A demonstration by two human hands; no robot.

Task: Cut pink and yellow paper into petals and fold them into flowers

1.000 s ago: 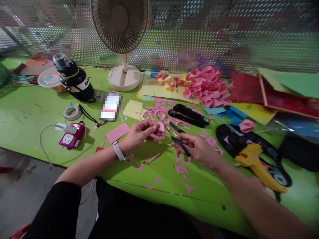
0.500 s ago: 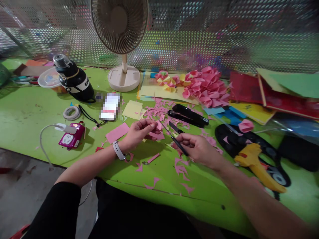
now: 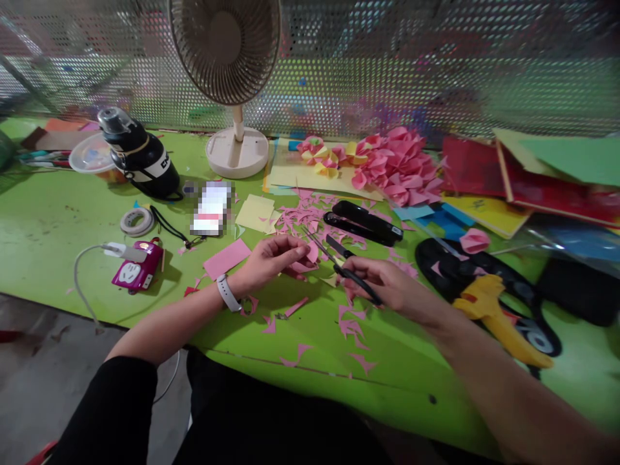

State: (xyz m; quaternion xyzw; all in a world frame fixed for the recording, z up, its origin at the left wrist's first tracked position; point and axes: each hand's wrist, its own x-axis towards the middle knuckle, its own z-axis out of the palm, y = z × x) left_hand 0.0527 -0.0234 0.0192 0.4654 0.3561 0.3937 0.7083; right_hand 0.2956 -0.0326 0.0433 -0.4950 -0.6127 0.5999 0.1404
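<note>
My left hand (image 3: 271,259) pinches a small piece of pink paper (image 3: 307,256) just above the green table (image 3: 58,232). My right hand (image 3: 387,289) grips black-handled scissors (image 3: 339,263), blades open and pointing up-left at the pink paper. Pink paper scraps (image 3: 351,323) lie scattered under and around both hands. A white watch is on my left wrist.
A desk fan (image 3: 227,71) stands at the back. A black bottle (image 3: 140,155), tape roll (image 3: 138,221), pink device with cable (image 3: 137,271) and pink note (image 3: 227,258) lie left. A black stapler (image 3: 365,223), yellow glue gun (image 3: 498,316), pink paper flowers (image 3: 397,165) and coloured card sheets (image 3: 547,187) lie right.
The scissors' blades have come up closer to the pink paper in my left hand. My right hand shifted slightly right. The view drifted a little.
</note>
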